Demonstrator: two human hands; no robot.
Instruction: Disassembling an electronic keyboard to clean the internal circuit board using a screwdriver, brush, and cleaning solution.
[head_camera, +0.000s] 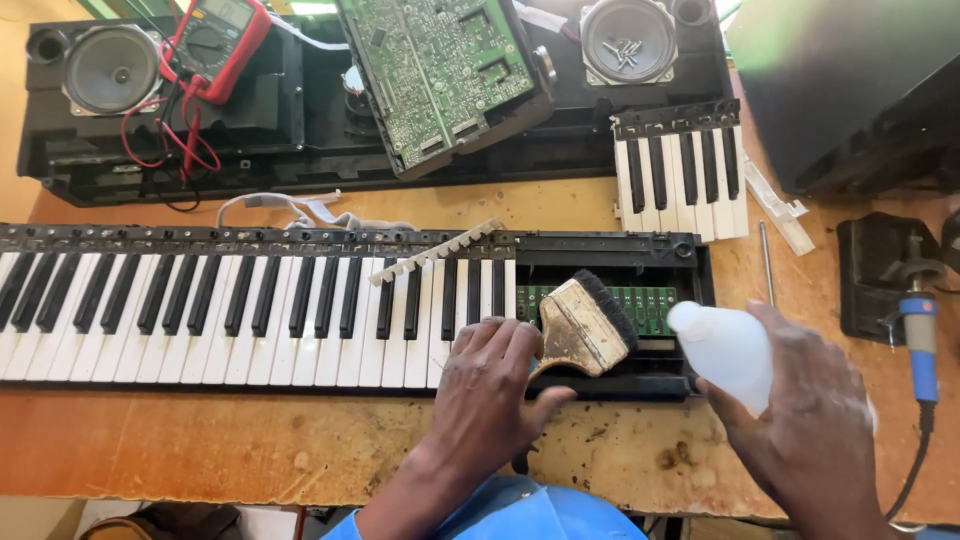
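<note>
My left hand (492, 385) grips the handle of a worn wooden paintbrush (585, 322) with black bristles. The brush head rests over the exposed green circuit strip (655, 305) in the open right end of the keyboard (250, 300). My right hand (810, 420) holds a white plastic squeeze bottle (722, 345), its rounded tip pointing left toward the open section. A loose grey key strip (435, 250) lies tilted across the black keys.
A removed block of keys (680, 170) lies beyond the keyboard. Further back sit the open keyboard casing with two speakers (110, 68) (628, 38), a green circuit board (440, 70) and a red multimeter (218, 40). A blue-handled soldering iron (918, 330) stands right.
</note>
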